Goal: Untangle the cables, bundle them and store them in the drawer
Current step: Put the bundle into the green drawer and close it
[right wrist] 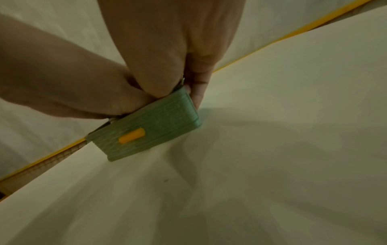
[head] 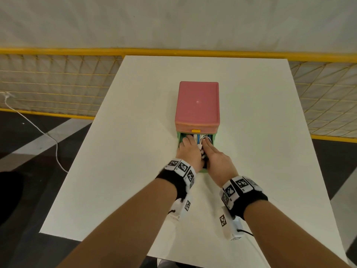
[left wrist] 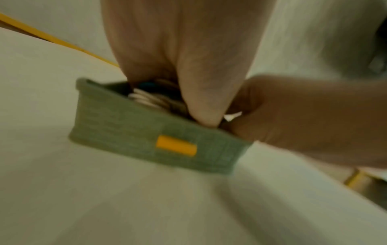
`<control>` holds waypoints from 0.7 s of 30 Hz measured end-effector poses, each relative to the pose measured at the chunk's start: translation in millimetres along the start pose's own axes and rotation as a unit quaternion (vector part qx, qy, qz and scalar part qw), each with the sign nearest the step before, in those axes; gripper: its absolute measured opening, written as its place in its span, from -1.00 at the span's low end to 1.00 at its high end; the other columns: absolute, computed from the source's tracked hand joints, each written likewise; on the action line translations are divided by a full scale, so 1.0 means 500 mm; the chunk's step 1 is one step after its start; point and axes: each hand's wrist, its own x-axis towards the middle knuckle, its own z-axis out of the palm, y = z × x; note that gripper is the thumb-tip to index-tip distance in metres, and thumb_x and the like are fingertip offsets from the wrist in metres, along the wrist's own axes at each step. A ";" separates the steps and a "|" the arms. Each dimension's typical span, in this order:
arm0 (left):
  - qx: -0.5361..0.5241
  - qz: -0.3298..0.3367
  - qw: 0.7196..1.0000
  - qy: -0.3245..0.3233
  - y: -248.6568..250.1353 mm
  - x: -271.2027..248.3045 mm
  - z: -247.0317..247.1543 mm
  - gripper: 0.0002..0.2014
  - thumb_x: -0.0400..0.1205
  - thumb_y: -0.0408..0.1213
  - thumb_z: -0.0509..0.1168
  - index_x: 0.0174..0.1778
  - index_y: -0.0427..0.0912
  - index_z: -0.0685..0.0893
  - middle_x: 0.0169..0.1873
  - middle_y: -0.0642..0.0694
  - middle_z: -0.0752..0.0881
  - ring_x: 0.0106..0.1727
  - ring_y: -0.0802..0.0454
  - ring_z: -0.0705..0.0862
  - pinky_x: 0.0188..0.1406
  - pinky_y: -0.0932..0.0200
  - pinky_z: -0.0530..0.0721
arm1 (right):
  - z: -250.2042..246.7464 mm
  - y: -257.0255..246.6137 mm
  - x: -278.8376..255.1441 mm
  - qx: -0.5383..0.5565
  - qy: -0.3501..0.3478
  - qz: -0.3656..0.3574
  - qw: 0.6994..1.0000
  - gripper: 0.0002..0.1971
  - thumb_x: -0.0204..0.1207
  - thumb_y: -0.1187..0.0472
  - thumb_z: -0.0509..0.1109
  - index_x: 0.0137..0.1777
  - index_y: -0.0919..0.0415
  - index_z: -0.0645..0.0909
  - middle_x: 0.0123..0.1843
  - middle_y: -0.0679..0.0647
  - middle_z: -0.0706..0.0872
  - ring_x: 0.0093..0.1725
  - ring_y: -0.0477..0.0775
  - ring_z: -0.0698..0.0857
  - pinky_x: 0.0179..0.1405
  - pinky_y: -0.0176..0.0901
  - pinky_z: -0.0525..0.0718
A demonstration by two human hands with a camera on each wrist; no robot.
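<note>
1. We're on the storing step: cables sit in the open green drawer on the worktop.
2. Left hand and right hand press them down, fingers fairly straight, gripping nothing.
3. Next we'd tuck in stray loops, then slide it shut.

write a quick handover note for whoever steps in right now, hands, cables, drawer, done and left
Left hand: fingers down in the open green drawer, pressing on the cables.
Right hand: likewise on the cables from the right side; grip unclear.
Cables: bundled, inside the drawer, under the pink box on the table.
Done: untangling, bundling, cables in.
Left: tuck the cables below the rim, withdraw both hands, push the drawer shut.
</note>
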 end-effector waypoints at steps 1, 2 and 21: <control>0.017 -0.018 0.999 0.045 0.002 0.009 0.016 -0.26 0.55 -0.14 0.39 0.51 -0.51 0.27 0.30 -0.33 0.51 0.27 -0.21 0.59 0.24 0.07 0.56 | 0.000 0.000 -0.004 0.017 0.006 0.004 1.000 -0.29 0.59 0.35 0.17 0.67 0.07 -0.06 0.71 -0.01 0.00 0.41 0.23 0.55 0.41 0.00 0.49; 0.013 -0.032 0.998 0.049 0.007 0.013 0.017 -0.44 0.53 -0.18 0.38 0.36 -0.48 0.50 0.15 -0.30 0.64 0.09 -0.17 0.70 0.04 0.11 0.66 | 0.002 -0.001 -0.006 0.036 0.015 0.002 0.999 -0.28 0.59 0.36 0.16 0.67 0.03 -0.07 0.72 -0.03 -0.02 0.39 0.23 0.57 0.39 0.01 0.51; -0.158 0.214 0.964 -0.020 -0.060 -0.029 -0.052 -0.84 0.70 -0.39 0.22 0.08 -0.34 0.67 0.01 -0.26 0.60 -0.09 -0.01 0.52 0.05 0.01 0.53 | 0.015 0.018 -0.020 -0.103 0.159 -0.093 0.978 -0.73 0.29 0.39 0.53 0.01 0.23 0.76 0.12 0.16 0.77 -0.02 0.31 0.72 -0.15 0.09 0.75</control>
